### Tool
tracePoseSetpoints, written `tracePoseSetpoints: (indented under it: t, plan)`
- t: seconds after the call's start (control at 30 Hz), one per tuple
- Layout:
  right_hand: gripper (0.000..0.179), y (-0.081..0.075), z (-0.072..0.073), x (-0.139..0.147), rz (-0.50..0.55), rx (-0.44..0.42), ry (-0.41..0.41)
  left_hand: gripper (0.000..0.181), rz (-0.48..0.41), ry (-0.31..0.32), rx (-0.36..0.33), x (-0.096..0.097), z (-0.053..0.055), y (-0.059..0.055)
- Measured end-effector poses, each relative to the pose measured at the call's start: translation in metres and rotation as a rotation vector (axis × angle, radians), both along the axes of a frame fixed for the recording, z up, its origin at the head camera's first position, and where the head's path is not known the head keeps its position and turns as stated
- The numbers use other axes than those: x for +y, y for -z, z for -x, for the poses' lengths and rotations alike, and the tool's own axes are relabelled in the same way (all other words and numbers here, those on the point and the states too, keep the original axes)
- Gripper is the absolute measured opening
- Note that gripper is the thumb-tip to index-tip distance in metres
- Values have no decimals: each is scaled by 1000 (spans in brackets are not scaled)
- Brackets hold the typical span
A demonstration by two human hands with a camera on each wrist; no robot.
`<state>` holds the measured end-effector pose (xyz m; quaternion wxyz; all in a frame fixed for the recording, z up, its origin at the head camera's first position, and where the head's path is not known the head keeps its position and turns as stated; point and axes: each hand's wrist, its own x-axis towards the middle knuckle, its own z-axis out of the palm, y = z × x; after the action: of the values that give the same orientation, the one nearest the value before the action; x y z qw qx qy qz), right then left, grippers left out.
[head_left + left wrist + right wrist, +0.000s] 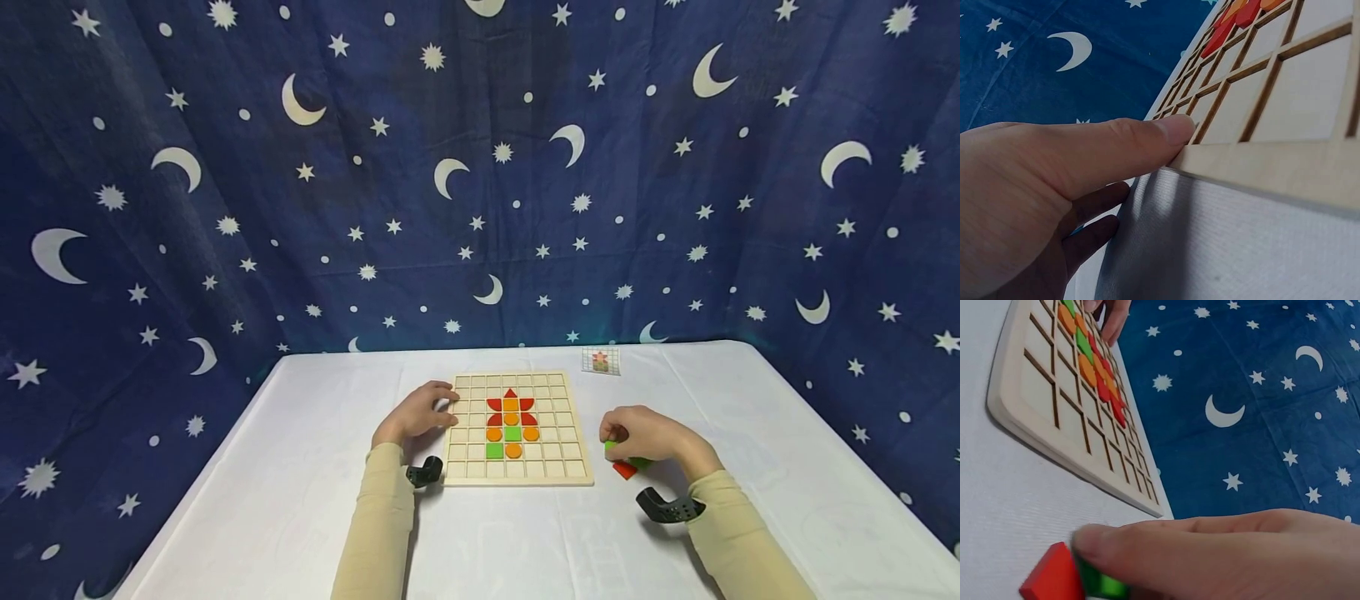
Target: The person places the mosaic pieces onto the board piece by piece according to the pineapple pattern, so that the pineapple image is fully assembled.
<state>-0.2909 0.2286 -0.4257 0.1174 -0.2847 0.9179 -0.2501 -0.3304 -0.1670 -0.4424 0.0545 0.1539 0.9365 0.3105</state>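
Note:
A wooden grid board (555,482) lies on the white table, with red, orange and green shaped pieces set in its middle squares. My left hand (417,414) touches the board's left edge; its thumb (1175,129) rests on the rim, the other fingers partly hidden behind it. To the right of the board, my right hand (647,433) pinches a green block (610,451) between thumb and fingers, low over the table. A red block (625,470) lies just below it, and another green piece (640,462) shows partly under the hand.
A small pattern card (601,361) with a gridded picture lies at the back of the table, right of the board. Behind the table hangs a dark blue curtain (480,200) with moons and stars. Each wrist wears a black camera mount (667,507).

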Motion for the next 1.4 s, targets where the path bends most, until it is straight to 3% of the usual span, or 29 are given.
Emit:
tracePoseSetpoints:
  t: [0.1, 0.23, 0.33, 0.47, 1.07, 1.2, 1.4]
  plan:
    - [13, 4, 4, -4, -18, 43, 49, 43, 1, 0, -2, 0, 0, 0]
    - [25, 8, 8, -7, -49, 127, 99, 44, -3, -3, -8, -1, 0, 1]
    - [34, 9, 10, -8, -82, 159, 105, 44, -4, -7, -12, -1, 0, 2]
    - [32, 9, 11, -7, -110, 179, 73, 43, -7, -16, -13, -1, 2, 3]
    - [18, 17, 14, -5, -32, 247, 125, 43, -10, -11, -10, 1, -1, 0]
    - [20, 14, 13, -11, 9, 254, 142, 42, -10, -6, -2, 0, 0, 1]
    - [26, 5, 5, -33, 82, 236, 96, 42, -8, 1, 7, 0, 0, 1]
